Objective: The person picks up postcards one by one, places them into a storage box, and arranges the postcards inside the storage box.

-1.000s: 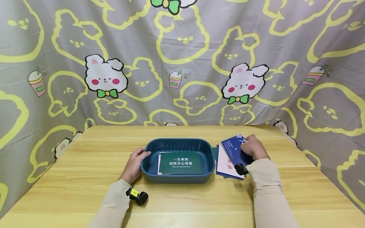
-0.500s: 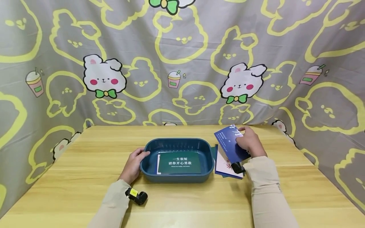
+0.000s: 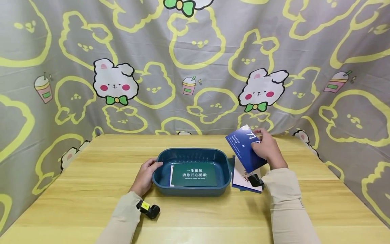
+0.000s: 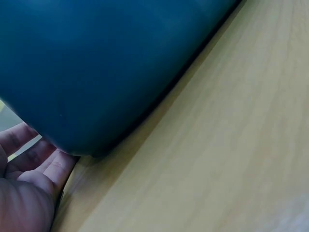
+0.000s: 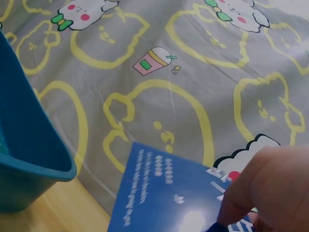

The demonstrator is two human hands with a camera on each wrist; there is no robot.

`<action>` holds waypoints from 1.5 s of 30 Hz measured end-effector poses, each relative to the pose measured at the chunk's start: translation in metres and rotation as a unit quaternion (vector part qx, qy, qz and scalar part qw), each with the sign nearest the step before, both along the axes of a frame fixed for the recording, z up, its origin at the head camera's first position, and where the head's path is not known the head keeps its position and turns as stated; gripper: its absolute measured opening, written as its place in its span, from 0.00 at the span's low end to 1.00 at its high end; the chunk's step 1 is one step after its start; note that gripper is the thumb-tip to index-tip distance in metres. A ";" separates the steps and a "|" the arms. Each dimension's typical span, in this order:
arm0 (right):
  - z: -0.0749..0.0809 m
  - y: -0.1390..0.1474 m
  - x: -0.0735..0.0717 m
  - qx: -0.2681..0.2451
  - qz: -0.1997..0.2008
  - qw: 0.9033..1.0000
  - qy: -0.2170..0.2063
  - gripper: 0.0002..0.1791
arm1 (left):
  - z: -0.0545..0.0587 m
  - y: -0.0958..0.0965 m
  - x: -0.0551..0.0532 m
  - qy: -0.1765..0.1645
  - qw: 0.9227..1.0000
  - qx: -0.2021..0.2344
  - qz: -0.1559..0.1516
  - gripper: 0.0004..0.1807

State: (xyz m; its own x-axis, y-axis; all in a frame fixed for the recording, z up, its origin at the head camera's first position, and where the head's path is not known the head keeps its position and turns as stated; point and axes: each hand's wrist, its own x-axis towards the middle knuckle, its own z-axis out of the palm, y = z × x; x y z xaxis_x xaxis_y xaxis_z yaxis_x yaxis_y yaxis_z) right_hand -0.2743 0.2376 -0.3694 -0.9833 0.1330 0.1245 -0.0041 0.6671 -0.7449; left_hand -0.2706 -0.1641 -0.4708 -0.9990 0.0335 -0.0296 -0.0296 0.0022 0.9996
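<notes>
My right hand [image 3: 268, 149] pinches a blue postcard [image 3: 243, 147] with white lettering and holds it up, tilted, beyond the basin's right end. In the right wrist view, the thumb lies on the printed face of this card [image 5: 157, 193]. Below it on the table is a small pile of cards [image 3: 239, 169], a white one with red characters on top, partly hidden. My left hand [image 3: 144, 178] grips the left end of a dark teal basin [image 3: 192, 191], thumb over the rim and fingers along the outer wall. A green card [image 3: 195, 175] with white characters lies inside, over other cards.
The wooden table [image 3: 91, 189] reaches back to a grey curtain [image 3: 149, 44] with yellow cartoon outlines and white rabbits. Small black cameras [image 3: 149, 209] are strapped to both wrists. In the right wrist view, the basin's wall [image 5: 29, 179] stands left of the blue card.
My right hand has lifted the blue postcard up and slightly left, off the pile, showing more of the white card. The left hand stays at the basin's rim.
</notes>
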 end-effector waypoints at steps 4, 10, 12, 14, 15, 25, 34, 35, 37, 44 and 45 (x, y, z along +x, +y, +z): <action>0.002 -0.002 0.000 -0.005 -0.008 1.000 0.027 0.31 | 0.001 0.000 -0.001 0.000 1.000 -0.004 -0.002 0.21; 0.004 -0.007 -0.002 0.008 0.001 0.999 0.046 0.29 | 0.001 0.000 0.000 0.001 1.000 -0.009 0.000 0.21; 0.004 -0.009 -0.002 0.015 0.006 0.999 0.051 0.28 | 0.000 0.000 0.000 0.000 1.000 -0.009 -0.001 0.21; 0.005 -0.011 -0.002 0.022 0.009 0.998 0.054 0.28 | 0.000 -0.001 -0.001 -0.001 1.000 -0.010 -0.002 0.22; 0.005 -0.012 -0.002 0.024 0.010 0.998 0.054 0.28 | 0.000 -0.001 -0.001 -0.002 1.000 -0.009 -0.001 0.21; 0.009 -0.022 0.000 0.041 0.013 0.998 0.055 0.29 | -0.001 0.001 0.000 0.003 1.000 -0.002 0.002 0.22; 0.009 -0.031 -0.003 0.071 0.004 0.995 0.069 0.29 | 0.001 0.002 0.001 0.017 1.000 0.003 0.010 0.22; 0.010 -0.031 -0.003 0.071 0.003 0.995 0.070 0.29 | 0.002 0.002 0.001 0.016 1.000 0.004 0.010 0.22; 0.011 -0.033 -0.002 0.070 0.003 0.995 0.071 0.29 | 0.003 0.002 0.001 0.014 1.000 0.004 0.007 0.22; 0.011 -0.038 -0.001 0.074 0.013 0.993 0.087 0.28 | 0.002 0.002 0.002 0.010 1.000 0.008 0.003 0.21; 0.011 -0.039 -0.001 0.077 0.015 0.993 0.090 0.29 | 0.001 0.002 0.002 0.009 1.000 0.009 0.004 0.21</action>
